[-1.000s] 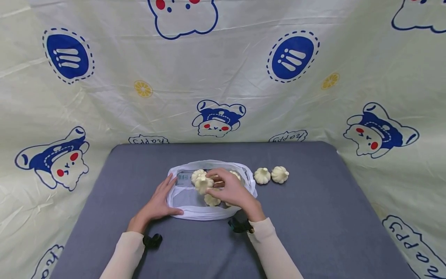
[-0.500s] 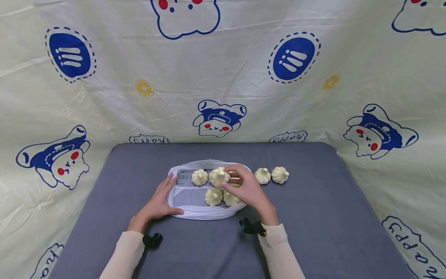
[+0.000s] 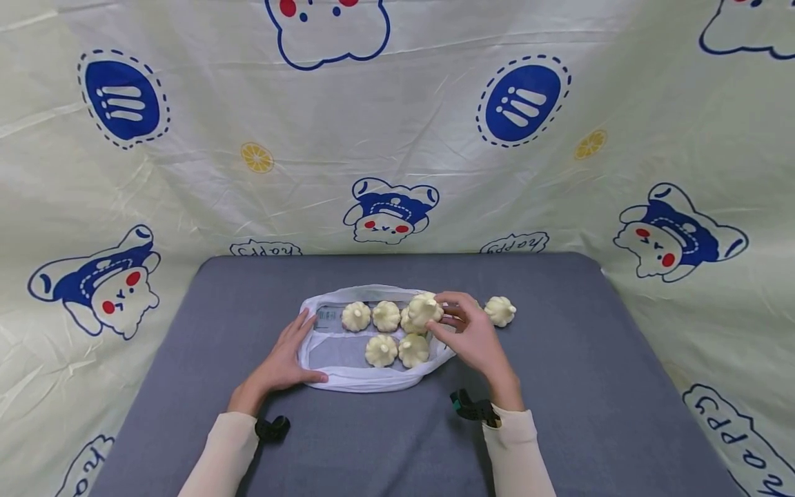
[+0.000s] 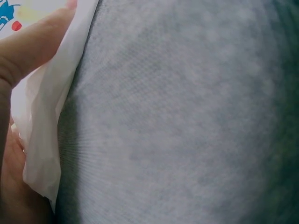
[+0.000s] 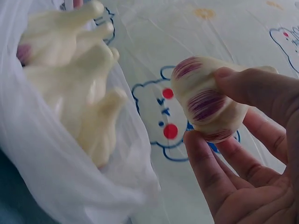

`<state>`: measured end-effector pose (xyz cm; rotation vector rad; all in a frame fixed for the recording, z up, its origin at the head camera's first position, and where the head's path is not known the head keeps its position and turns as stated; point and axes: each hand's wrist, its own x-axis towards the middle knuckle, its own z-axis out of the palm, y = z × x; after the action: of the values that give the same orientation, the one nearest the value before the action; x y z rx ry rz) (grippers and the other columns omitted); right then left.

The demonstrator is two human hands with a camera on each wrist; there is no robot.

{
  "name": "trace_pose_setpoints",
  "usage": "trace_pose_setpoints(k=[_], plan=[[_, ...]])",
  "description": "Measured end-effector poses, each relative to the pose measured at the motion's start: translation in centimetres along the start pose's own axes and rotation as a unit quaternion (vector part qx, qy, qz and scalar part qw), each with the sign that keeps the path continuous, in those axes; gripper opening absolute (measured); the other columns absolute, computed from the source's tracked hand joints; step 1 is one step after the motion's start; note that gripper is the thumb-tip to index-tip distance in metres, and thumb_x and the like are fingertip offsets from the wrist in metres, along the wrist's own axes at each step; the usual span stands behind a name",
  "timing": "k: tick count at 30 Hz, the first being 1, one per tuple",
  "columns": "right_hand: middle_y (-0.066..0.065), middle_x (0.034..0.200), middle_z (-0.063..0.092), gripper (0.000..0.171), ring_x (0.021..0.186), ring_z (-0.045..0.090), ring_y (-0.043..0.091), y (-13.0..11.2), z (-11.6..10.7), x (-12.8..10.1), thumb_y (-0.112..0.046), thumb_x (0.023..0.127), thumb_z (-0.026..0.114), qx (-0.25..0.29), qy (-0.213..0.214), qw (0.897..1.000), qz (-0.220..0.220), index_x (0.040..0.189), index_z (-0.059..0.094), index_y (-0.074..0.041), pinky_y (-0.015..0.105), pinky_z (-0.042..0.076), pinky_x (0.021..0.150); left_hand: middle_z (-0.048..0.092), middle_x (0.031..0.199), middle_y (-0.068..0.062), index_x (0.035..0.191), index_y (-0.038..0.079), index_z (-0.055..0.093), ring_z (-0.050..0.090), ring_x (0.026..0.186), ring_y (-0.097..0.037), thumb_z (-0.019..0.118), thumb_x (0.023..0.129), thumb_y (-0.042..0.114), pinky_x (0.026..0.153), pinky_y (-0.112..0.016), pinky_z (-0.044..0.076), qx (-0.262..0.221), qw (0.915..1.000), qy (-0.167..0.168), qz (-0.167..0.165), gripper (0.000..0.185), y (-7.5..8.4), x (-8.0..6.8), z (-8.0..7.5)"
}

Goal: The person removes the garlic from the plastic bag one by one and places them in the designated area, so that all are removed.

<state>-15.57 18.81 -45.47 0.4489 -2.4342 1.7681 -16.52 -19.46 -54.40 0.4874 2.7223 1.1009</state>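
A white plastic bag (image 3: 329, 355) lies open on the grey table (image 3: 559, 386), with several pale garlic bulbs (image 3: 381, 350) inside. My right hand (image 3: 444, 314) pinches one garlic bulb (image 3: 425, 308) above the bag's right edge. In the right wrist view that bulb (image 5: 196, 88) shows purple streaks between the thumb and fingers of my right hand (image 5: 208, 109), with the bag (image 5: 56, 177) and its bulbs (image 5: 70, 93) to the left. My left hand (image 3: 282, 359) lies flat on the bag's left rim. In the left wrist view a finger (image 4: 32, 42) presses the bag (image 4: 46, 140).
One loose garlic bulb (image 3: 499, 310) lies on the table right of the bag; my right hand hides the spot beside it. A cream cloth printed with blue bears (image 3: 388, 210) hangs behind and around the table. Grey cloth (image 4: 187, 116) fills the left wrist view.
My right hand has carried a bulb from over the bag's middle rightward to its right edge. The left hand has stayed on the bag's rim.
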Motion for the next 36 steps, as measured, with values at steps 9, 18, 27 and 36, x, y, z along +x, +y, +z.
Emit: trace_pose_setpoints(k=[9,18,27,36], plan=[[0.014,0.129,0.063,0.048,0.113,0.066,0.012,0.8,-3.0,-0.6,-0.001,0.086,0.081,-0.044,0.08,0.995,-0.032,0.13,0.064,-0.003,0.028,0.058,0.092,0.007,0.174,-0.017,0.164,0.005,0.022,0.011,0.156,-0.048,0.094,0.069,0.044,0.119,-0.073,0.019,-0.004,1.0,0.0,0.002,0.125,0.0,0.0,0.1],[0.017,0.13,0.061,0.048,0.111,0.064,-0.001,1.3,-6.1,-1.3,0.009,0.084,0.079,-0.033,0.151,0.986,-0.061,0.129,0.063,0.004,0.015,0.055,0.089,0.006,0.174,-0.016,0.164,0.006,0.021,0.01,0.156,-0.048,0.092,0.07,0.046,0.118,-0.074,0.019,0.0,1.0,-0.006,-0.004,0.125,-0.1,0.0,0.1],[0.02,0.132,0.055,0.053,0.105,0.06,-0.006,1.6,-8.5,-2.1,0.017,0.083,0.074,-0.061,0.208,0.976,-0.02,0.133,0.057,0.011,0.01,0.052,0.089,0.007,0.174,-0.014,0.164,0.007,0.022,0.01,0.156,-0.046,0.093,0.069,0.044,0.118,-0.074,0.018,-0.007,1.0,-0.004,-0.004,0.124,-0.1,0.1,0.1],[0.018,0.137,0.054,0.053,0.105,0.056,-0.011,2.7,-10.4,-2.8,0.01,0.086,0.076,-0.107,0.234,0.966,0.029,0.136,0.058,0.007,0.006,0.05,0.087,0.007,0.174,-0.013,0.164,0.008,0.022,0.01,0.156,-0.046,0.093,0.069,0.044,0.119,-0.073,0.018,-0.012,0.9999,-0.004,-0.005,0.124,-0.1,0.1,0.1]])
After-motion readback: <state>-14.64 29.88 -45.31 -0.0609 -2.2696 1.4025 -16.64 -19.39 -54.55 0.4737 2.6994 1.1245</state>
